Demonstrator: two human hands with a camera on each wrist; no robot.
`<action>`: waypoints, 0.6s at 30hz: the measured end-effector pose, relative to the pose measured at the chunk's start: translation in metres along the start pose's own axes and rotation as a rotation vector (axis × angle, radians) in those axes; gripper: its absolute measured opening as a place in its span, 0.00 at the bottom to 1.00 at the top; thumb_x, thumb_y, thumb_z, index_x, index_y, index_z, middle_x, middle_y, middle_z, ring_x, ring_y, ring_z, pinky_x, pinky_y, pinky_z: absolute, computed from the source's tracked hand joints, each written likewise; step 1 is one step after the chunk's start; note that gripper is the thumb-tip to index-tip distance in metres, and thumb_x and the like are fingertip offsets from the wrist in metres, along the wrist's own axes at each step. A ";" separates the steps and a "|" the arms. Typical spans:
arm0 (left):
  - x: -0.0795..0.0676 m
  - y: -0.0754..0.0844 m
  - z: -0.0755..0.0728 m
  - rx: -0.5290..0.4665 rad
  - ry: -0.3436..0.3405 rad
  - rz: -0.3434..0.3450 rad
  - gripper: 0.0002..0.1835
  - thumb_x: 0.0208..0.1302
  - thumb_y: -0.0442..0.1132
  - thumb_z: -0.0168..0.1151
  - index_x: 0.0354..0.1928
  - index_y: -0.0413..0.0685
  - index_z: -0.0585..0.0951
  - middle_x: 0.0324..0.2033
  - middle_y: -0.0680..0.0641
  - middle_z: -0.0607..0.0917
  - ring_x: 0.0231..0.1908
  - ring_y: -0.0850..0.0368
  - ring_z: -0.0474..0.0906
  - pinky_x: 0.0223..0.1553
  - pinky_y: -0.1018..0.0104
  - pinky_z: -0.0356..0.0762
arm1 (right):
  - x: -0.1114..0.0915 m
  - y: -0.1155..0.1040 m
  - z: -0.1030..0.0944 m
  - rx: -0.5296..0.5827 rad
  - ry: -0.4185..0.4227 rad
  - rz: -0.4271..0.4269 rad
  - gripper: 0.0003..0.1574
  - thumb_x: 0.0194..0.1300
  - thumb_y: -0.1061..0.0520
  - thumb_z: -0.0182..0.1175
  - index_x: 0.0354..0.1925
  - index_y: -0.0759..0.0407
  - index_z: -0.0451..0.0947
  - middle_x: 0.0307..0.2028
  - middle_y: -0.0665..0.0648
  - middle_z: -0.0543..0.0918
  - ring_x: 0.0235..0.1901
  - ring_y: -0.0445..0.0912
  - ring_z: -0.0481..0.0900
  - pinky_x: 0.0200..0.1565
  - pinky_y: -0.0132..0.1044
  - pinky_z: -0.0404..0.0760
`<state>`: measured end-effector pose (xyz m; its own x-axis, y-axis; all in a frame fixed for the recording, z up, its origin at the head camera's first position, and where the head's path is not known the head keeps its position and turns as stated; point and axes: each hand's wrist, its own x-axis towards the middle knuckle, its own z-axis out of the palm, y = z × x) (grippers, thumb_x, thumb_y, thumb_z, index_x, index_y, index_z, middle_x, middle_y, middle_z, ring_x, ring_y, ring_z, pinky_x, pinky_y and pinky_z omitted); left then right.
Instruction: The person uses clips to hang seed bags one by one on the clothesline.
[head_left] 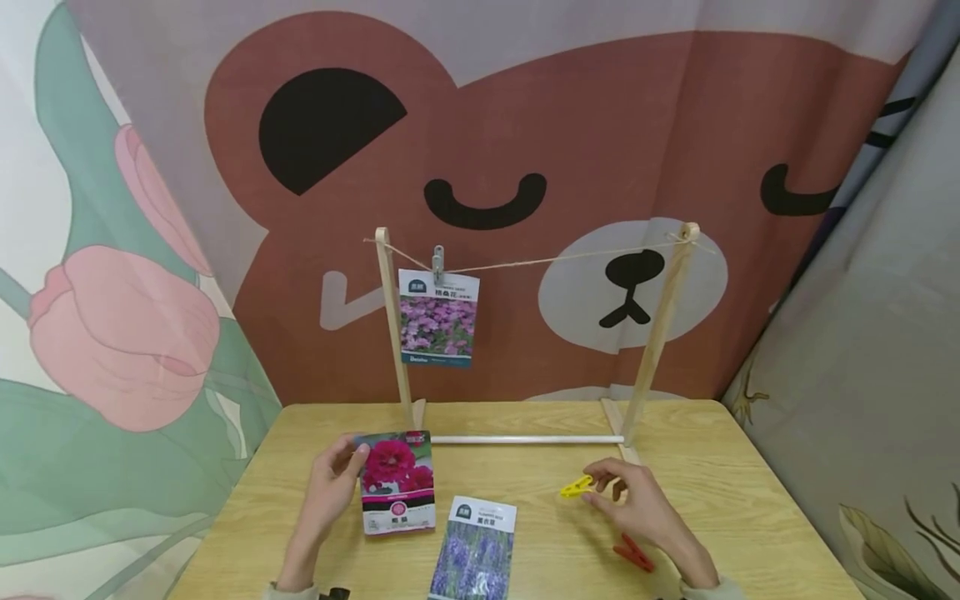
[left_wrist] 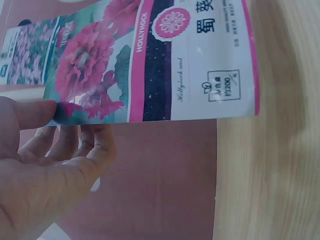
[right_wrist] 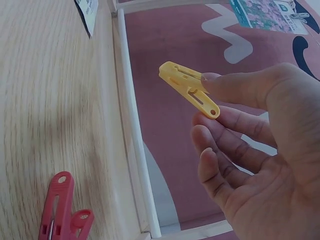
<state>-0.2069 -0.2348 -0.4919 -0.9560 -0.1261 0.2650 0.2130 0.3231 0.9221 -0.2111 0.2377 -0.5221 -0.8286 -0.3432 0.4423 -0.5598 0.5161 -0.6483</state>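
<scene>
A hollyhock seed packet with magenta flowers hangs from my left hand, pinched at its upper left edge between thumb and fingers. The left wrist view shows the packet's printed front and the thumb lying across it. On the other side, my right hand pinches a yellow clothespin above the table. In the right wrist view the thumb and a finger hold this clothespin by its handle ends. Below that hand a red clothespin lies on the table. Between the hands lies a lavender seed packet.
Behind the hands stands a wooden frame with a string tied between its posts. A grey clip holds a pink-flowered seed packet on the string, near the left post. A white rod joins the posts low down.
</scene>
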 end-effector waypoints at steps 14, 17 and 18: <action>-0.005 0.005 0.035 -0.099 0.042 0.096 0.08 0.71 0.35 0.62 0.46 0.39 0.83 0.41 0.39 0.88 0.44 0.60 0.85 0.46 0.72 0.81 | -0.007 -0.003 -0.010 0.043 0.022 0.043 0.16 0.60 0.54 0.73 0.46 0.54 0.83 0.37 0.55 0.86 0.33 0.38 0.81 0.29 0.35 0.80; -0.005 0.005 0.041 -0.127 0.047 0.085 0.07 0.70 0.34 0.63 0.45 0.38 0.83 0.40 0.38 0.88 0.43 0.59 0.85 0.45 0.71 0.81 | -0.007 -0.005 -0.013 0.120 0.022 0.054 0.16 0.61 0.56 0.72 0.48 0.53 0.83 0.38 0.56 0.86 0.33 0.41 0.82 0.29 0.35 0.81; -0.006 0.006 0.043 -0.130 0.048 0.082 0.07 0.69 0.34 0.63 0.45 0.38 0.83 0.40 0.38 0.88 0.43 0.59 0.85 0.45 0.71 0.81 | -0.007 -0.006 -0.014 0.145 0.023 0.053 0.16 0.61 0.57 0.72 0.48 0.53 0.83 0.38 0.57 0.86 0.33 0.41 0.82 0.29 0.35 0.81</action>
<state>-0.2090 -0.1915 -0.5001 -0.9240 -0.1503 0.3517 0.3176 0.2107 0.9245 -0.2018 0.2478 -0.5130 -0.8578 -0.2993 0.4178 -0.5112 0.4138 -0.7532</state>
